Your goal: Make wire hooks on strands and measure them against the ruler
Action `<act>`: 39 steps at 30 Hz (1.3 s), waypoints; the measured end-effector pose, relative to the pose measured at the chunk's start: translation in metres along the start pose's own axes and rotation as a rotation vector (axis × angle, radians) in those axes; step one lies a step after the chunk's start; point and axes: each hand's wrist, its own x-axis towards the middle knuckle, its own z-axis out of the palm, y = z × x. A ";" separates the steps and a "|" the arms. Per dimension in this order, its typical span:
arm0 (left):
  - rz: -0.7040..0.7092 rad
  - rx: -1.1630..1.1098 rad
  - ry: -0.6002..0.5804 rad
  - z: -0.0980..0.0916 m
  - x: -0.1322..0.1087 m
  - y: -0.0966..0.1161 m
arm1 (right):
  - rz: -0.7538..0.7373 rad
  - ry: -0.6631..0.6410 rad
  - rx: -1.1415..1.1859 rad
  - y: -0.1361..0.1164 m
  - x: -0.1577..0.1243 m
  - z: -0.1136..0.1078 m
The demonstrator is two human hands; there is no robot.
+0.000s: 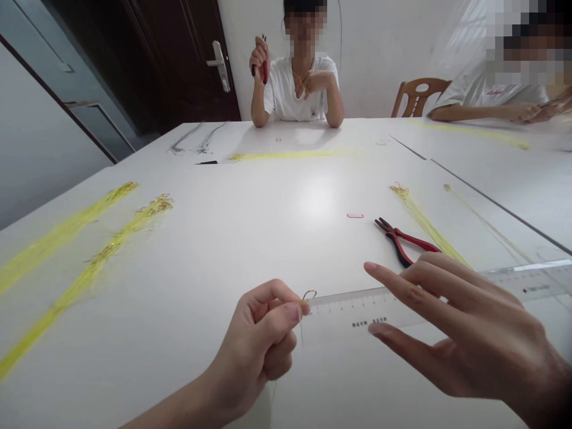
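Observation:
My left hand [268, 333] is closed in a pinch at the left end of a clear plastic ruler [344, 307]. A small gold fishing hook [310, 293] curves up from its thumb and forefinger. A pale thin line appears below that hand; its course is hard to follow. My right hand [465, 328] is held over the ruler with fingers apart and nothing visible in it. Just beyond it lie red-and-black pliers [402, 238], jaws pointing away to the left. A yellow bundle of lines with gold hooks [429, 223] runs behind the pliers toward the ruler.
More yellow bundles [107, 247] lie at the left, another [290, 155] across the far side. A small red-outlined item [355, 215] lies mid-table. Opposite sits a person [299, 89] holding pliers [260, 70]; another person [496, 101] sits at the right. A seam [491, 202] crosses the table.

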 end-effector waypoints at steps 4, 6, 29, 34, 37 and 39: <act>0.005 0.001 -0.004 0.000 0.000 0.001 | 0.006 0.002 0.002 -0.001 0.000 -0.001; 0.001 -0.003 -0.004 0.000 0.000 0.002 | 0.004 0.005 0.005 -0.001 0.000 -0.001; 0.001 -0.001 -0.002 0.001 0.000 0.002 | 0.002 -0.005 0.008 0.000 0.001 0.000; 0.004 0.001 -0.012 0.000 0.000 0.002 | 0.000 0.000 0.000 0.000 0.000 0.000; 0.007 0.008 -0.007 0.000 0.000 0.002 | 0.003 0.000 0.003 0.000 0.000 0.000; -0.002 0.017 -0.005 0.000 -0.001 0.002 | 0.006 0.000 0.002 0.000 0.000 0.000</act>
